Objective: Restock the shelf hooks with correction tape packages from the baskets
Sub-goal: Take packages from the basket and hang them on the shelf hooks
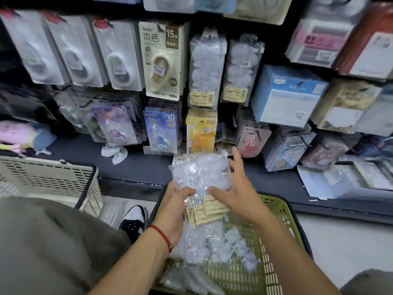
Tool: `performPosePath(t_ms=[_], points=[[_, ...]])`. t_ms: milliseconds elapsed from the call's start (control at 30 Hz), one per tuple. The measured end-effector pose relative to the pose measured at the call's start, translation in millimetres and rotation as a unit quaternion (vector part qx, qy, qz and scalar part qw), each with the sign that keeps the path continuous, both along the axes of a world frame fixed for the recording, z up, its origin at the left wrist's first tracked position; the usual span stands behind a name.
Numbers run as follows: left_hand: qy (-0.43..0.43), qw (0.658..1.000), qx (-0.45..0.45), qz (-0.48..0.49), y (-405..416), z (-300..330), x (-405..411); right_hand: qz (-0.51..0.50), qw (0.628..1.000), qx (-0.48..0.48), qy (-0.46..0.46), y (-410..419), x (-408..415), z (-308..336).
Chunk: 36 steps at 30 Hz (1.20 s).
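Holding packs (200, 177) above the green basket (282, 211): our left hand (176, 206) grips them, right hand (231, 194) open against them; long axis toward 12 o'clock, matching hooked packs (204, 67) there.

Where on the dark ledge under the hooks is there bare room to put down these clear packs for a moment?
Bare ledge lies between the pink items at left and the white scrap, above the beige basket. A smaller patch sits right of the held packs, before the flat box. The hooks above are crowded.
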State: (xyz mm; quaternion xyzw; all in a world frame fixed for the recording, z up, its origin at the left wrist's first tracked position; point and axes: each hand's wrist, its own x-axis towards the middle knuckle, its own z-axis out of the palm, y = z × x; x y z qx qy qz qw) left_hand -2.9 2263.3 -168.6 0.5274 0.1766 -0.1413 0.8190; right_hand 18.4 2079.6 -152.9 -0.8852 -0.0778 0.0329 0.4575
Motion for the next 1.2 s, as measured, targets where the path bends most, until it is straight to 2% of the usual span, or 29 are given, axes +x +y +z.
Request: performPosePath(t_ms=[67, 167, 267, 367, 467, 567, 700, 933, 1000, 1067, 1133, 1200], points=[[-0.042, 0.999, 0.004, -0.001, 1, 28, 12, -0.051, 0.996, 0.071, 0.032, -2, 16, 22], [-0.136, 0.990, 0.037, -0.023, 1, 71, 36, -0.054, 0.985, 0.161, 0.041, -10, 45, 54], [-0.202, 0.975, 0.044, -0.078, 1, 112, 61, -0.060, 0.972, 0.227, -0.001, -11, 67, 86], [-0.213, 0.963, 0.016, -0.162, 1, 141, 85, -0.071, 0.961, 0.262, -0.056, -9, 84, 117], [-0.257, 0.953, 0.022, -0.161, 2, 153, 107, -0.090, 0.955, 0.256, -0.122, -10, 95, 135], [-0.302, 0.945, 0.055, -0.114, 5, 153, 125, -0.143, 0.933, 0.270, -0.192, -20, 101, 138], [-0.344, 0.931, 0.110, -0.056, 16, 146, 143, -0.153, 0.926, 0.277, -0.205, -28, 106, 134], [-0.416, 0.894, 0.166, -0.033, 9, 155, 142, -0.184, 0.927, 0.240, -0.221, -25, 117, 130], [-0.406, 0.901, 0.150, -0.020, 9, 160, 140, -0.197, 0.933, 0.220, -0.208, -24, 117, 129], [-0.394, 0.910, 0.124, -0.018, 10, 163, 137, -0.235, 0.937, 0.137, -0.218, -24, 116, 130], [-0.375, 0.923, 0.077, -0.044, 11, 162, 134, -0.269, 0.924, 0.072, -0.262, -23, 110, 131], [-0.348, 0.933, 0.047, -0.075, 9, 159, 133, -0.226, 0.929, 0.110, -0.273, -19, 103, 130]])
